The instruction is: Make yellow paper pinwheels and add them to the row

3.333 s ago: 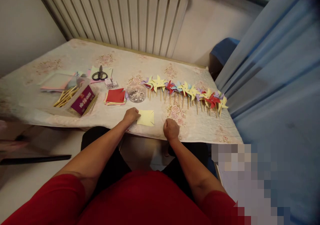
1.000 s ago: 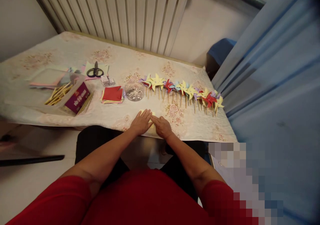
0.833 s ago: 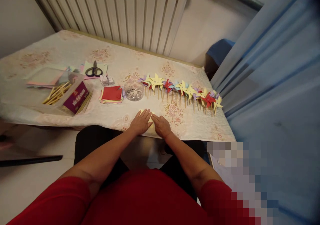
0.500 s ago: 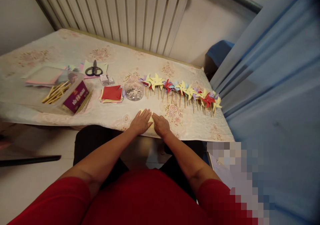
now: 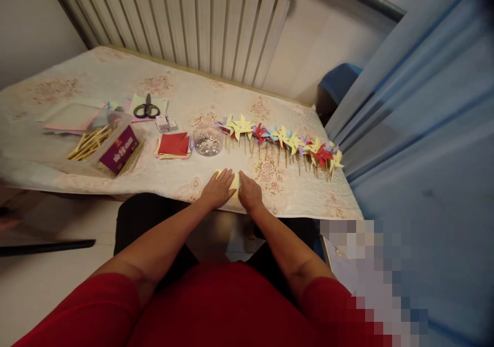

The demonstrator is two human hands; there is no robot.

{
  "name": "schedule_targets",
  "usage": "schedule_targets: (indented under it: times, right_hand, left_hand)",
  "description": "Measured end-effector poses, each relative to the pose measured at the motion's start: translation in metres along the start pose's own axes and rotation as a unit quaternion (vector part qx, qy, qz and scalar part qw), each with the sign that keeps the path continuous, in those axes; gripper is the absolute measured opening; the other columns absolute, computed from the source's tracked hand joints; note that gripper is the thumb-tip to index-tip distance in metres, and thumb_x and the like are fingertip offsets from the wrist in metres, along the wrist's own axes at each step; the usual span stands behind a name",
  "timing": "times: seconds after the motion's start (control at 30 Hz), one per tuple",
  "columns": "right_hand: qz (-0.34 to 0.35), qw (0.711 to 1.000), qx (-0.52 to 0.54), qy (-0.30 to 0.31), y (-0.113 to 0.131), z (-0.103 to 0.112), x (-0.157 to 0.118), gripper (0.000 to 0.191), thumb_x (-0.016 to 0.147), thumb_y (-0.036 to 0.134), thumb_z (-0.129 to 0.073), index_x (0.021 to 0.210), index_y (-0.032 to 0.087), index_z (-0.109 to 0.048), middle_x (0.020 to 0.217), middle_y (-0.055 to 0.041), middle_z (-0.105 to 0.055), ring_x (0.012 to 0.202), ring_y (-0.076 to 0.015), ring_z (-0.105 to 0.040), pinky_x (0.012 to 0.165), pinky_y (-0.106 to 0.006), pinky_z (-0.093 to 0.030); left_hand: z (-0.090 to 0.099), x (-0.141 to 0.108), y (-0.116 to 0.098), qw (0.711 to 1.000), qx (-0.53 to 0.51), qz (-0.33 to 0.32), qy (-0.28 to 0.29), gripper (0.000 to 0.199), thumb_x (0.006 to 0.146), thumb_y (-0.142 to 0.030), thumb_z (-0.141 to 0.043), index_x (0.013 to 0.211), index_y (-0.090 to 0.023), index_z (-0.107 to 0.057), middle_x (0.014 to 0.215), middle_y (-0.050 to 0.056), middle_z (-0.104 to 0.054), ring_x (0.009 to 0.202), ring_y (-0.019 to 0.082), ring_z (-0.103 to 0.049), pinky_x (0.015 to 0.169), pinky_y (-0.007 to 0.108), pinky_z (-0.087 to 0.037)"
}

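My left hand [image 5: 218, 188] lies flat with its fingers stretched over a piece of yellow paper [image 5: 234, 183] near the table's front edge, hiding most of it. Just to the right of the paper is my right hand [image 5: 250, 192]. Its index finger points forward and the other fingers look curled under; I see nothing in them. Beyond my hands stand a round clear dish [image 5: 208, 141] of small shiny pieces and a stack of coloured paper [image 5: 173, 145] with a red sheet on top. A row of paper pinwheels [image 5: 281, 135] on sticks lies at the right.
At the left, a plastic tub [image 5: 119, 148] holds thin wooden sticks [image 5: 89, 142]. Black-handled scissors [image 5: 147, 109] rest on paper sheets, with small boxes [image 5: 166, 124] in front. A radiator [image 5: 185, 23] runs behind the table. Blue curtain [image 5: 424, 146] hangs at the right.
My right hand has shifted slightly right, off the yellow paper's edge, so more of the paper shows between my hands. My left hand stays flat on the paper.
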State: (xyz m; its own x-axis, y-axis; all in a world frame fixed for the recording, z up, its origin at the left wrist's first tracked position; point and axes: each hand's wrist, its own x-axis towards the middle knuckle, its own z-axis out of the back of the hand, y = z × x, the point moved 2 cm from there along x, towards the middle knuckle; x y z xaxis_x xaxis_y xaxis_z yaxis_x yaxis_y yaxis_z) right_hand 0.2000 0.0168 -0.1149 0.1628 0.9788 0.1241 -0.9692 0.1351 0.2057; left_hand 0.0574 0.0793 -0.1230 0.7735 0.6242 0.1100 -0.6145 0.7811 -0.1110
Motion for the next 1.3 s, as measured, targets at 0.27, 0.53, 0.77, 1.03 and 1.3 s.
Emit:
schedule_targets:
  times: [0.27, 0.53, 0.77, 1.03, 1.3]
  right_hand:
    - [0.071, 0.997, 0.0, 0.014, 0.001, 0.006, -0.006, 0.059, 0.095, 0.015, -0.038, 0.154, 0.019, -0.04, 0.148, -0.0068, -0.057, 0.115, -0.0228, -0.061, 0.101, -0.035, -0.05]
    - [0.059, 0.997, -0.045, 0.025, 0.004, 0.004, -0.003, 0.056, 0.097, 0.019, -0.038, 0.152, 0.022, -0.043, 0.144, -0.0081, -0.06, 0.107, -0.024, -0.063, 0.092, -0.037, -0.053]
    - [0.061, 0.997, -0.039, 0.018, 0.002, 0.0, -0.003, 0.055, 0.096, 0.018, -0.039, 0.151, 0.02, -0.045, 0.142, -0.0081, -0.062, 0.108, -0.0237, -0.063, 0.094, -0.036, -0.052]
    - [0.056, 0.997, -0.043, 0.023, 0.003, 0.001, -0.004, 0.056, 0.096, 0.018, -0.04, 0.152, 0.018, -0.044, 0.143, -0.01, -0.061, 0.109, -0.025, -0.062, 0.095, -0.037, -0.052]
    - [0.055, 0.997, -0.041, 0.024, 0.003, 0.001, -0.004, 0.056, 0.096, 0.019, -0.04, 0.152, 0.019, -0.043, 0.144, -0.0091, -0.06, 0.108, -0.0254, -0.062, 0.094, -0.038, -0.053]
  left_hand:
    - [0.003, 0.0, -0.001, 1.0, -0.009, 0.003, 0.0, 0.063, 0.1, -0.042, -0.036, 0.154, -0.01, -0.041, 0.164, 0.017, -0.034, 0.154, 0.03, -0.026, 0.125, 0.051, -0.021]
    - [0.005, -0.001, -0.002, 1.0, -0.013, 0.009, 0.01, 0.063, 0.1, -0.043, -0.038, 0.155, -0.013, -0.04, 0.164, 0.014, -0.034, 0.154, 0.029, -0.025, 0.125, 0.051, -0.021]
    - [0.006, -0.017, -0.002, 1.0, -0.011, 0.02, 0.001, 0.061, 0.1, -0.042, -0.036, 0.154, -0.015, -0.042, 0.164, 0.013, -0.035, 0.154, 0.028, -0.028, 0.124, 0.049, -0.023]
    - [0.008, -0.024, -0.001, 0.998, -0.003, 0.057, -0.008, 0.064, 0.101, -0.045, -0.036, 0.154, -0.009, -0.041, 0.163, 0.017, -0.034, 0.153, 0.029, -0.028, 0.124, 0.049, -0.023]
    - [0.008, -0.024, 0.001, 0.997, -0.012, 0.073, -0.009, 0.069, 0.099, -0.047, -0.037, 0.155, -0.008, -0.039, 0.164, 0.02, -0.032, 0.153, 0.032, -0.027, 0.124, 0.053, -0.022]
